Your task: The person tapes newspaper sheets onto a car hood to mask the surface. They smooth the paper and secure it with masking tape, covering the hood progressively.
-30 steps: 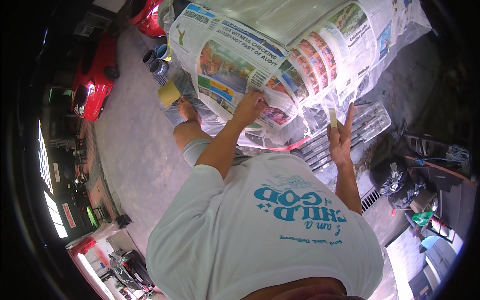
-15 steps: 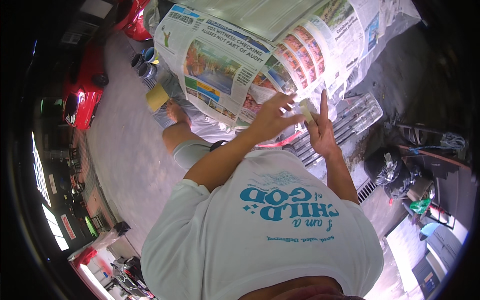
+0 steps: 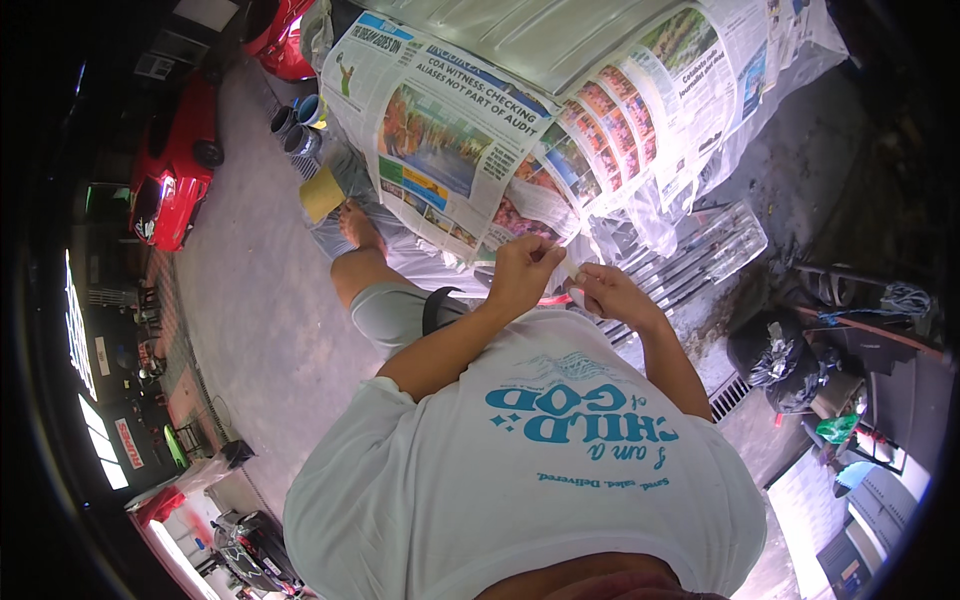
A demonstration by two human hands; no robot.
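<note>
Close together in front of my chest, both hands are closed in a pinch. My left hand (image 3: 524,275) and my right hand (image 3: 613,298) hold a short pale strip of what looks like masking tape (image 3: 570,267) stretched between them. Whether a tape roll sits in the right palm cannot be seen. Just beyond the hands, newspaper sheets (image 3: 430,135) cover the near side of a large rounded body with a ribbed grey top (image 3: 520,40). Clear plastic sheeting (image 3: 655,215) hangs below the paper's edge.
A yellow block-like object (image 3: 321,194) lies by my bare foot, with dark buckets (image 3: 300,137) beyond it. Red cars (image 3: 180,160) stand at the left. A metal rack-like frame (image 3: 715,250) lies right of my hands. Black bags (image 3: 780,360) and a bench are farther right.
Both hands have come back toward my chest, away from the newspaper. The left fingers, spread before, now pinch. The right index finger, raised before, is curled in.
</note>
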